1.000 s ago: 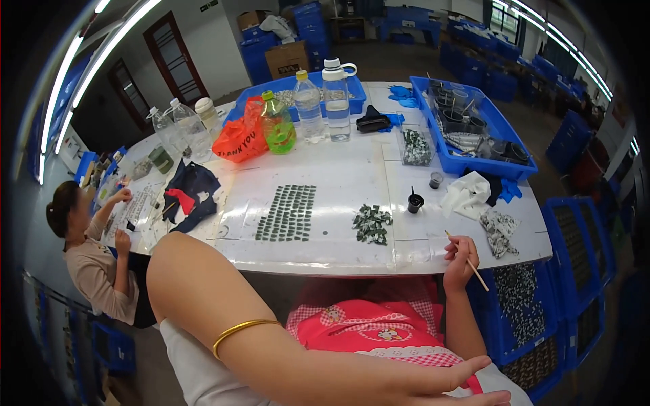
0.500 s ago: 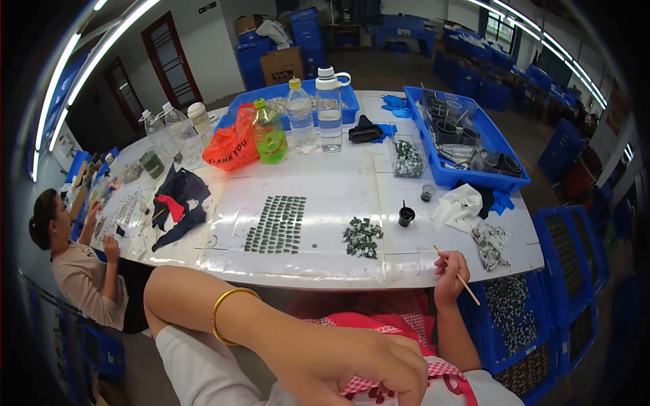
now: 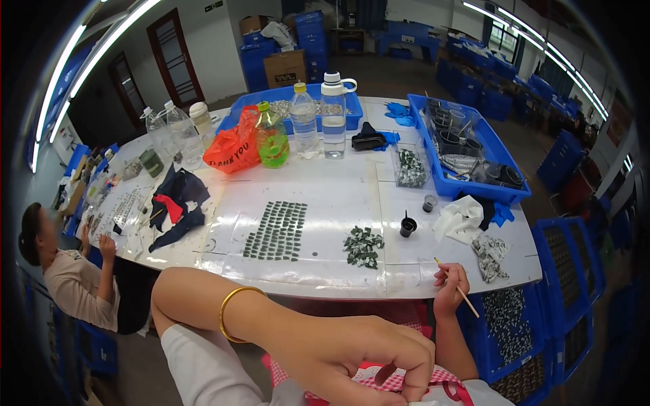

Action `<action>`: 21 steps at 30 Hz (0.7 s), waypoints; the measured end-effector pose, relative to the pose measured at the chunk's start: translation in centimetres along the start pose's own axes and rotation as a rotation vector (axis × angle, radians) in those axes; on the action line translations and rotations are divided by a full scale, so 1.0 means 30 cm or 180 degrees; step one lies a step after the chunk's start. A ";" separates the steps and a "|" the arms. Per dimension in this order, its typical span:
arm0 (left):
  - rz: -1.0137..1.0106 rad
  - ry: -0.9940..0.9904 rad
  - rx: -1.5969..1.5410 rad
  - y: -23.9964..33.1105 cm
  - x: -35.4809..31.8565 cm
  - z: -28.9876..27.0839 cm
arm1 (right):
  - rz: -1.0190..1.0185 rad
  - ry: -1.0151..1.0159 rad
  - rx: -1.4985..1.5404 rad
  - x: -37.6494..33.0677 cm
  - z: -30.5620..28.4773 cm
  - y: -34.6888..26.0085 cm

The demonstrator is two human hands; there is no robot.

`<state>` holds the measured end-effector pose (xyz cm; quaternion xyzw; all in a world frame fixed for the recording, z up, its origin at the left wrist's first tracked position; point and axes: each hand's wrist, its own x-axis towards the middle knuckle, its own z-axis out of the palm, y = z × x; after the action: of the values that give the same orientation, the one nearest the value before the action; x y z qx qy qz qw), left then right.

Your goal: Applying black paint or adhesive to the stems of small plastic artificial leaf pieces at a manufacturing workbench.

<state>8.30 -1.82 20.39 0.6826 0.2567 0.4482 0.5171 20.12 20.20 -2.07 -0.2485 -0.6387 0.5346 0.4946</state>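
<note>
My left hand point(image 3: 355, 352) is close under the camera, at my chest, its fingers curled shut over red-and-white checked cloth; a gold bangle point(image 3: 233, 311) rings the forearm. I see nothing in this hand. My right hand point(image 3: 450, 284) is at the front edge of the white table point(image 3: 338, 189) and pinches a thin wooden stick point(image 3: 460, 291) that points down and right. On the table ahead lie neat rows of small dark green pieces point(image 3: 277, 230), beside them a loose pile of the same pieces point(image 3: 363, 245) and a small black cup point(image 3: 407, 227).
A white rag point(image 3: 460, 220), a patterned rag point(image 3: 491, 252) and a blue tray of pots point(image 3: 467, 152) are at the right. Water bottles point(image 3: 333, 115), an orange bag point(image 3: 233, 147) and a dark cloth point(image 3: 177, 203) are further back. Another person point(image 3: 64, 277) sits at the left. Blue crates point(image 3: 514, 325) stand by my right knee.
My left hand, stretched flat across my lap to the right a second ago, has drawn back and curled shut at my chest. My right hand stays at the table edge with the stick.
</note>
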 end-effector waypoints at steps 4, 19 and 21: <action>-0.0239 -0.0073 -0.0157 -0.001 -0.015 0.004 | 0.0001 -0.0011 -0.0017 0.000 0.001 0.002; 0.0022 0.0051 -0.1596 0.055 -0.085 0.089 | 0.0115 0.0042 0.0040 0.009 0.007 -0.011; 0.0068 0.0096 -0.1076 0.054 -0.104 0.077 | 0.0105 0.0170 0.0104 0.018 0.004 -0.033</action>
<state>8.67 -6.00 20.68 0.5817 0.1782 0.5006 0.6158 20.01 20.31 -0.93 -0.2651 -0.6122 0.5462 0.5066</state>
